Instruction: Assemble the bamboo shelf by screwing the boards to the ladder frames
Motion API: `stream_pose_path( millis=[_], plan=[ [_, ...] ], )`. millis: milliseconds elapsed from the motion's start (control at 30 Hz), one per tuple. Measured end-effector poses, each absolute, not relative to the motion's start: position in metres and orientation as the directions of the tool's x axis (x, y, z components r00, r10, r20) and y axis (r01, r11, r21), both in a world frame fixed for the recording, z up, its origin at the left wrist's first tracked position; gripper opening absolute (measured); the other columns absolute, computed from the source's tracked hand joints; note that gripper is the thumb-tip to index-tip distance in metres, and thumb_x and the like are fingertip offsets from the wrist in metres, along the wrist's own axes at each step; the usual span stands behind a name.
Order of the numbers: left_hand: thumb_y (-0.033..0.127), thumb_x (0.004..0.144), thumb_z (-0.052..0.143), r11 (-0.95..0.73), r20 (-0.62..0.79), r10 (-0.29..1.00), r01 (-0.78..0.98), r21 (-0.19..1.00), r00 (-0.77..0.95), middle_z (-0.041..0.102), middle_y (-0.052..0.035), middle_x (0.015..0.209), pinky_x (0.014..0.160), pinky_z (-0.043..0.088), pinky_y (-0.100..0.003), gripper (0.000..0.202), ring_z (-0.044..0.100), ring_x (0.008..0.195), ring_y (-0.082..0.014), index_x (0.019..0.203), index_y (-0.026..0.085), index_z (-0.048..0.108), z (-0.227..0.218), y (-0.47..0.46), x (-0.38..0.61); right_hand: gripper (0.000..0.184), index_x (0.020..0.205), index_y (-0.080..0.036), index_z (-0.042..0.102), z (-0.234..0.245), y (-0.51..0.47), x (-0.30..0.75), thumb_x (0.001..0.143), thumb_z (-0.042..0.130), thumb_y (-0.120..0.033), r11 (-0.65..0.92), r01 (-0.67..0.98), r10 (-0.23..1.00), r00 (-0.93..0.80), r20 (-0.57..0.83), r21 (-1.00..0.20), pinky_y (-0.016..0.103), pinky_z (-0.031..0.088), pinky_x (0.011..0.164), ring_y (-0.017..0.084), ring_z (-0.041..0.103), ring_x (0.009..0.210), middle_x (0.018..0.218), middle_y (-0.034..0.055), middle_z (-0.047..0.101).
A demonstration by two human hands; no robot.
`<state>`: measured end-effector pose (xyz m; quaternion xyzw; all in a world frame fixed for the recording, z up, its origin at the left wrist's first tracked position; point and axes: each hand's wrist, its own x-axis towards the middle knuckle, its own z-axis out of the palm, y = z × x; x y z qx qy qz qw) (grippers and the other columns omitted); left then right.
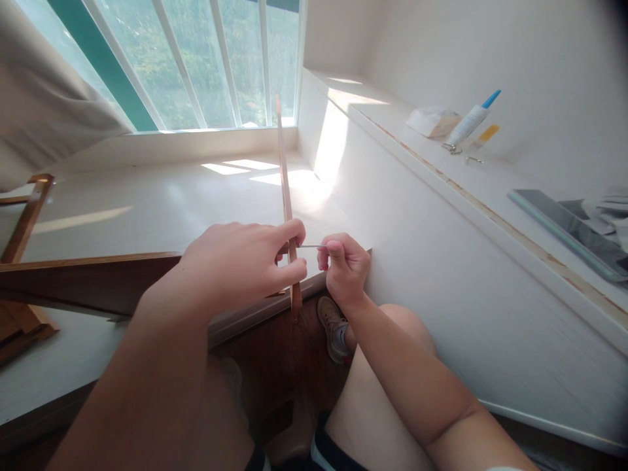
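My left hand (240,261) is closed around a long brown wooden panel (284,176), seen nearly edge-on and standing upright. Its thumb and fingers reach to the panel's right side. Pinched in my right hand (346,265) is a thin metal rod (311,246) that looks like a hex key. The rod points left, and its tip meets the panel between my left thumb and fingers. Its other end is hidden in my right fingers. A second dark wooden board (98,278) runs leftward from behind my left wrist; where the two boards meet is covered by that hand.
A white surface (171,203) lies under the wood, below the barred window (196,65). On the ledge (441,190) to the right are a white tube (468,124), small metal fittings (451,149) and a flat dark device (564,229). More wooden framing (29,222) is at left.
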<state>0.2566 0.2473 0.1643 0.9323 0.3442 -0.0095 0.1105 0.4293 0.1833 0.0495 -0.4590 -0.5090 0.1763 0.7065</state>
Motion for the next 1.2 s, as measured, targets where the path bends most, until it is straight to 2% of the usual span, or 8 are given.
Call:
stream_pose_path(
  millis=[400, 733, 1200],
  plan=[
    [0.052, 0.088, 0.044, -0.739, -0.096, 0.643, 0.648, 0.184, 0.76, 0.066, 0.0071, 0.076, 0.055, 0.023, -0.029, 0.02, 0.05, 0.057, -0.0192, 0.096, 0.034, 0.05, 0.1633, 0.2476, 0.2579, 0.035, 0.073, -0.02, 0.061, 0.0441, 0.1915, 0.4261, 0.099, 0.057, -0.043, 0.542, 0.125, 0.716, 0.448, 0.535, -0.831, 0.025, 0.035, 0.047, 0.009, 0.044, 0.046, 0.053, -0.0059, 0.048],
    [0.052, 0.087, 0.044, -0.735, -0.097, 0.646, 0.651, 0.19, 0.757, 0.067, 0.0066, 0.075, 0.057, 0.022, -0.029, 0.021, 0.05, 0.056, -0.0192, 0.096, 0.034, 0.051, 0.1647, 0.2469, 0.258, 0.038, 0.073, -0.021, 0.06, 0.0435, 0.1909, 0.4247, 0.098, 0.055, -0.049, 0.484, 0.19, 0.741, 0.43, 0.516, -0.854, 0.026, 0.038, 0.049, 0.01, 0.045, 0.047, 0.053, -0.0052, 0.049],
    [0.053, 0.088, 0.041, -0.739, -0.108, 0.636, 0.644, 0.197, 0.764, 0.07, 0.0033, 0.08, 0.057, 0.024, -0.031, 0.026, 0.055, 0.06, -0.0197, 0.099, 0.033, 0.054, 0.1665, 0.2464, 0.2573, 0.037, 0.072, -0.02, 0.06, 0.0432, 0.1879, 0.425, 0.099, 0.055, -0.045, 0.48, 0.207, 0.748, 0.412, 0.521, -0.853, 0.025, 0.038, 0.05, 0.01, 0.045, 0.048, 0.054, -0.0052, 0.049]
  ],
)
